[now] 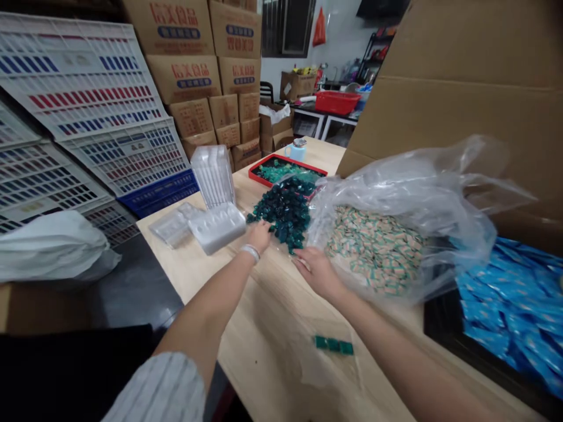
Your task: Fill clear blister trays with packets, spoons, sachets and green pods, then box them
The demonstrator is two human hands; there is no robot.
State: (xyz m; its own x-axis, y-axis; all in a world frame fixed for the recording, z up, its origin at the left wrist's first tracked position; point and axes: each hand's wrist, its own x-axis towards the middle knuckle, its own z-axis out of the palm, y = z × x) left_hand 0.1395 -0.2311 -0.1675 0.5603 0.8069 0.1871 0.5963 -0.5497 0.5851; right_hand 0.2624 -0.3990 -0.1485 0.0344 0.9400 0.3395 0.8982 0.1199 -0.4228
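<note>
Closest to us, a striped sleeve [160, 390] at the lower left, and out of it the left arm stretches over the desk [264, 363], with the right arm coming in from the other side. Here's what it turns on: the heap [284, 211] of dark green pieces sits ahead of the person, its long axis running away from them, near tip pointing back between the two hands. The left hand [259, 235] is at its near left flank, fingers bent and apparently touching the edge; from there the bulk lies to the right and beyond. The right hand [317, 271] is at the near tip, fingers reaching leftward, thumb a little apart, so the heap lies ahead and left of it. Little in it for nearness, the left perhaps a shade closer; whether either set of fingers has hold of a piece, I can't tell. This side of the heap, beside the right forearm, a row [333, 344] of three green squares lies roughly left to right. Containers now! The red tray [259, 178] beyond the heap carries paler green bits, a cup [298, 150] just behind it; the clear bag [440, 170] on the right bulges with beige-and-green packets; the black tray [442, 334] farther right is piled with blue packets; and left of the heap, clear trays [217, 225], some lying, some standing.
</note>
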